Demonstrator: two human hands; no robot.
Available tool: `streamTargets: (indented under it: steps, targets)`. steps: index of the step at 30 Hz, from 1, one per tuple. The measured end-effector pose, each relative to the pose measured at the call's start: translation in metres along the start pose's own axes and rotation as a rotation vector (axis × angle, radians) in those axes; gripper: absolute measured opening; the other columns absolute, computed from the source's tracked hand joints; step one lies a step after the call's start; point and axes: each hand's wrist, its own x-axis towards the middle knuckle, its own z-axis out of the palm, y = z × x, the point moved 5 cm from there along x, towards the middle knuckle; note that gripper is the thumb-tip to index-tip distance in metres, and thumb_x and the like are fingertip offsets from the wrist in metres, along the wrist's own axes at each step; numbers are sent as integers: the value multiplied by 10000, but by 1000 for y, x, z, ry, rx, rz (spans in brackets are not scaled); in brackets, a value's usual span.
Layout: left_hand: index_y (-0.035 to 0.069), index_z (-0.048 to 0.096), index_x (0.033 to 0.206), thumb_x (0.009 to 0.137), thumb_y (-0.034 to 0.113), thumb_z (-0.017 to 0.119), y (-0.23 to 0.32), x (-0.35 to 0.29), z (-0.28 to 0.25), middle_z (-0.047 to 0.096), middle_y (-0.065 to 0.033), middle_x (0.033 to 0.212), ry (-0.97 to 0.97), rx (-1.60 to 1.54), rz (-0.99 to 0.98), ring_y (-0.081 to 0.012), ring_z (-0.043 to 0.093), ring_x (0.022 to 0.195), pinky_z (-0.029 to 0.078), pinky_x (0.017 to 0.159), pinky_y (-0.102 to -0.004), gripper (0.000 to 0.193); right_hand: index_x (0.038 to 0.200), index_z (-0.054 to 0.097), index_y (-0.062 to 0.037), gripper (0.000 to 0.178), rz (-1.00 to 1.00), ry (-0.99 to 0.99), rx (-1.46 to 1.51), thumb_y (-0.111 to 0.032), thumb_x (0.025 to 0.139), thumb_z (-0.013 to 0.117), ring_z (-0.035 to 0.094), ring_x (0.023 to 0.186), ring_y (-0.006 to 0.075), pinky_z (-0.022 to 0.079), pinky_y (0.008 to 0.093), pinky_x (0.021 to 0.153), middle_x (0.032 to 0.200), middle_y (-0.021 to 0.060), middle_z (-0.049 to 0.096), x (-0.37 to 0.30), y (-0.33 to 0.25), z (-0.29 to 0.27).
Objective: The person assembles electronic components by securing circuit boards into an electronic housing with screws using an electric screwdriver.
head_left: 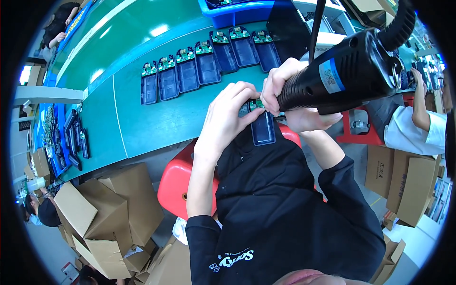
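Near the table's front edge, a dark blue plastic housing (pixel 263 132) with a green circuit board at its top end is held at the board end by my left hand (pixel 227 111), fingers closed on it. My right hand (pixel 306 119) is wrapped round the ribbed front of a large black electric screwdriver (pixel 349 71), which points down toward the board. The driver's tip and the spot it meets are hidden behind my fingers. Beyond my hands, several similar blue housings (pixel 207 69) with green boards lie in a row.
A blue bin (pixel 232 19) stands behind the row. Black parts (pixel 73 133) and a blue tray lie at the table's left. A red stool (pixel 183 183) and cardboard boxes (pixel 111 209) are below. The driver's thick cable (pixel 401 26) rises at right. A person in white (pixel 412 130) works at far right.
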Motion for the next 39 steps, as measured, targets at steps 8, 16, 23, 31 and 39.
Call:
streamTargets:
  steps: [8, 16, 23, 31, 39]
  targets:
    - [43, 584, 905, 692, 65, 774, 2, -2, -1, 591, -68, 954, -5, 1, 2, -264, 596, 913, 497, 792, -354, 287, 830, 446, -40, 1002, -21, 5, -12, -997, 535, 443, 488, 505, 107, 407, 228, 461, 609, 46, 495, -2, 3, 3]
    - [40, 577, 902, 703, 65, 770, 1, -1, 3, 582, -79, 939, -19, -41, -3, -273, 599, 911, 499, 792, -357, 278, 843, 434, -45, 1015, -22, 26, -49, -1010, 530, 402, 478, 514, 96, 389, 218, 458, 617, 39, 491, -3, 5, 2]
    - [37, 573, 905, 714, 58, 762, -12, -1, -1, 571, -106, 932, -29, -143, -48, -307, 601, 917, 503, 795, -361, 269, 841, 449, -41, 1002, -44, 10, -59, -1002, 565, 367, 482, 525, 98, 374, 219, 465, 611, 27, 481, 1, 10, 9]
    - [40, 639, 859, 716, 172, 733, -7, 7, 19, 597, -139, 921, -24, -143, 86, -322, 603, 907, 501, 760, -405, 216, 890, 493, -33, 867, -304, 225, 1, -882, 720, 455, 374, 543, 103, 284, 221, 451, 660, -9, 373, -17, 23, -38]
    - [53, 681, 868, 690, 275, 807, -31, -10, 26, 629, -96, 893, 66, -72, 162, -275, 630, 879, 511, 747, -376, 311, 861, 431, -2, 919, -244, 10, 36, -895, 663, 516, 418, 539, 122, 315, 216, 472, 646, 45, 409, -5, 36, -22]
